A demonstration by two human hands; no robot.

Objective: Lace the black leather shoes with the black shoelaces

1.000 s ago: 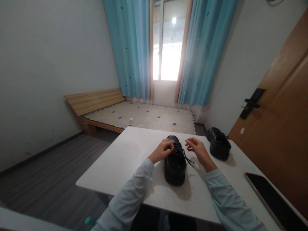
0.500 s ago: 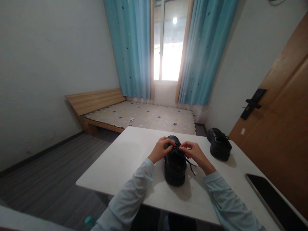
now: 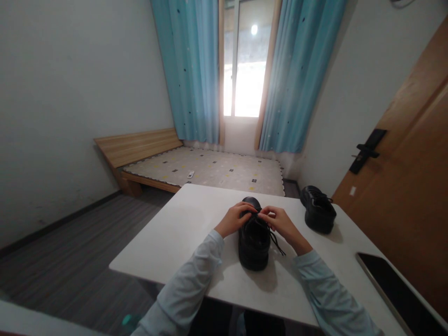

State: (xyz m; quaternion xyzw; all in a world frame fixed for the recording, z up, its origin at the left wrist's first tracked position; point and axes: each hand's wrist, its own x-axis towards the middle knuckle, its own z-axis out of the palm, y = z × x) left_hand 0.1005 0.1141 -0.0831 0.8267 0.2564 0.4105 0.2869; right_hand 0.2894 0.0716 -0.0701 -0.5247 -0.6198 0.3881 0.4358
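Observation:
A black lace-up shoe (image 3: 253,249) stands upright on the white table, its heel toward me and its toe pointing away. My left hand (image 3: 236,218) lies over the left side of its lacing, thumb and fingers pinched on the shoelace. From the right, my right hand (image 3: 278,220) pinches the shoelace (image 3: 277,243) too, close to the left fingertips. Loose lace ends hang down the shoe's right side, below my right hand. The exact spot where the fingers grip the lace is partly hidden.
The other black shoe (image 3: 318,210) stands at the white table's (image 3: 157,242) far right. A dark-screened phone or tablet (image 3: 399,289) lies along the right edge. Past the table is a bed (image 3: 210,168) with a small white remote (image 3: 191,174). A wooden door (image 3: 402,186) is at right.
My two hands have come slightly closer together over the lacing. The shoe and the things around it stay in place.

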